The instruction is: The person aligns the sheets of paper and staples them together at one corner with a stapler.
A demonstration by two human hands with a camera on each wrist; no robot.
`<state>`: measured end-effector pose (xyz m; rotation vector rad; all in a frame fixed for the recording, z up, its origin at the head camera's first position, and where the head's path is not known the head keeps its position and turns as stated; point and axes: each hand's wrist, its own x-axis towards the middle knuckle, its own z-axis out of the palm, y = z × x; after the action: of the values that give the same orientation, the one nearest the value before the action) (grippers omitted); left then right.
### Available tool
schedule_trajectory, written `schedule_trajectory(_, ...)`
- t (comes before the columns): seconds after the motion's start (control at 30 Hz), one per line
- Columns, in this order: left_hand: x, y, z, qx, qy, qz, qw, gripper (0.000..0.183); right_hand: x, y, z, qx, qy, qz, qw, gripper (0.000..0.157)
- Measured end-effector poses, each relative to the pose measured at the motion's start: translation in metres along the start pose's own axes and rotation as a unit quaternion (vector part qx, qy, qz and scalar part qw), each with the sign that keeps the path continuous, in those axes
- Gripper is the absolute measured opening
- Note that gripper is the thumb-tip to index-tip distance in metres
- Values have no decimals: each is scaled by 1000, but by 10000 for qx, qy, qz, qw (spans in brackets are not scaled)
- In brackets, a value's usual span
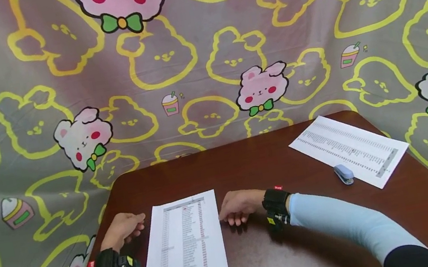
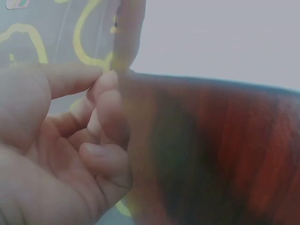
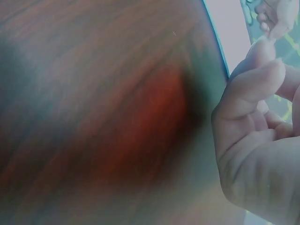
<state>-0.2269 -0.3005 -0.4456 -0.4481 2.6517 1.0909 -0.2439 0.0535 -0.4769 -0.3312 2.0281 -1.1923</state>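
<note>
A white printed sheet [image 1: 188, 252] with columns of small text lies on the brown table, between both hands. My left hand [image 1: 124, 226] is just off its upper left edge, with loosely bent fingers. In the left wrist view, the thumb and forefinger tips of this hand [image 2: 70, 136] come together, with no paper visible between them. My right hand [image 1: 240, 205] is at the sheet's right edge, its fingers bent and the fingertips by the paper. From the right wrist view, the right hand [image 3: 258, 140] overlaps the paper's edge; whether it touches cannot be told.
At the back right of the brown table [image 1: 240, 162] lies another printed sheet [image 1: 340, 144]. A small light blue stapler [image 1: 344, 174] rests at that sheet's near edge. A patterned cloth [image 1: 201, 59] with cartoon animals hangs around the table's back and sides.
</note>
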Motion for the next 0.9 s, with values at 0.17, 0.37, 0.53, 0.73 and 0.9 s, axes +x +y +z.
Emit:
schedule_trajectory(0.17, -2, 21, 2, -121, 170, 171, 9996, 37, -12, 0, -14, -76, 59, -235, 9997, 23)
schedule_trajectory(0.37, -5, 48, 8, -354, 197, 428, 9983, 39, -30, -9, -30, -108, 88, -436, 9990, 29)
schedule_trajectory(0.53, -4, 68, 17, -580, 215, 551, 9966, 41, -35, -18, -43, 121, 100, -726, 9972, 36)
schedule_trajectory(0.73, -5, 93, 30, -709, 66, 876, 9936, 39, -38, -22, -56, 29, 291, -942, 9951, 34)
schedule_trajectory(0.9, -5, 114, 41, -739, -71, 1107, 9911, 39, -44, -21, -69, -217, 530, -915, 9942, 29)
